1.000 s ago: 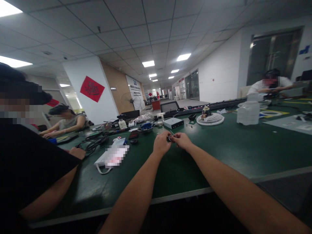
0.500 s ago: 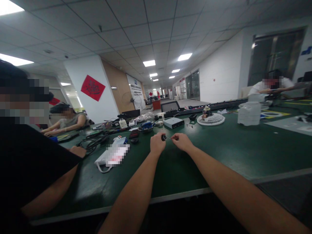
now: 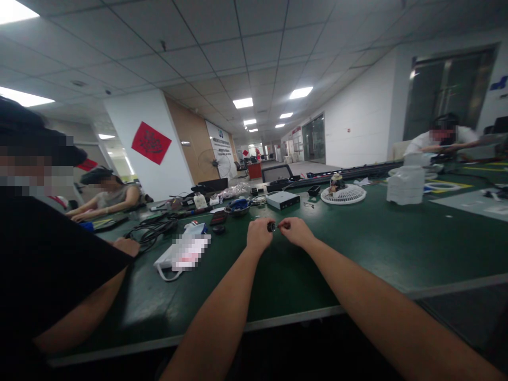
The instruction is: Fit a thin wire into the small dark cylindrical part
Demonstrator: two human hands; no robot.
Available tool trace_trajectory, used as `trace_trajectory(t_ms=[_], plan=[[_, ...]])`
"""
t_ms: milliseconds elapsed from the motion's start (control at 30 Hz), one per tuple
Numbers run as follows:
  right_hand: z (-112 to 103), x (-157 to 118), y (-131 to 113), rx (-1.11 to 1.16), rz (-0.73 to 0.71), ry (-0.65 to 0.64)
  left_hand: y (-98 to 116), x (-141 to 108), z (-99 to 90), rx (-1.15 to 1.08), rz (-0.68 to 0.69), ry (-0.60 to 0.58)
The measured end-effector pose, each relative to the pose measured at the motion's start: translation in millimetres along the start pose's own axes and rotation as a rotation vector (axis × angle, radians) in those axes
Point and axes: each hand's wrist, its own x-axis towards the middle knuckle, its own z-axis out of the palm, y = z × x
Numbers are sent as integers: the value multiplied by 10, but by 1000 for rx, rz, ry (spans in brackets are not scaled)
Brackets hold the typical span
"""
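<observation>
My left hand is closed around a small black cylindrical part whose end, with a pale rim, faces right. Close on its right, my right hand has its fingertips pinched together at that end. Something small and thin seems to be in the pinch, but too little of it shows to name. Both hands are above the green table. Beyond them lies a grey metal box with a black front.
Behind the box to the right are a white fan grille and a white plastic housing. On the left lie a white pouch, a black mouse-like object and black cables. A co-worker's arm rests at the left.
My left hand has moved slightly right with the black part, towards my right hand. The thin rod seen between them earlier is now mostly hidden. My right hand has hardly moved.
</observation>
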Motion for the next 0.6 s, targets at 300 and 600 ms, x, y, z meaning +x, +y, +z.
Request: trace_trajectory(t_ms=[300, 600], plan=[[15, -6, 1, 25, -3, -64, -3, -3, -15, 29, 36, -19], [37, 5, 49, 12, 33, -70, 25, -19, -5, 44, 53, -54]])
